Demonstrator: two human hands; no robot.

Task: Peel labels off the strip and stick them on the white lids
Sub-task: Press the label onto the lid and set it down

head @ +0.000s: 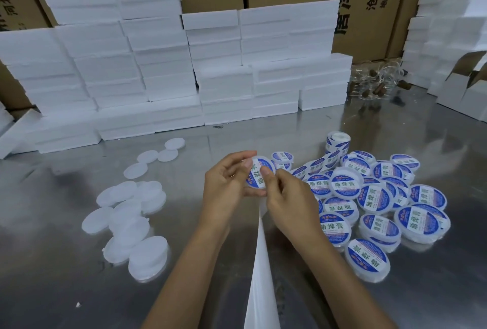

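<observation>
Lid (259, 174), held above the table (237, 138) in the left hand (226, 183), gets its label pressed flat by the right hand's (287, 196) curled fingers; next probably needs a bare lid.

Bench (263, 128) — a reflective metal surface. Left of centre lie bare white lids (126, 220), loosely heaped, with a few more singly behind. To the right lies a pile of labelled lids (374, 196), overlapping, and behind them a label roll (338, 141) standing on edge. A white backing strip (261, 276) runs toward the near edge. Along the rear, foam boxes (171, 65) stand stacked — an open carton (466, 91) at far right.
</observation>
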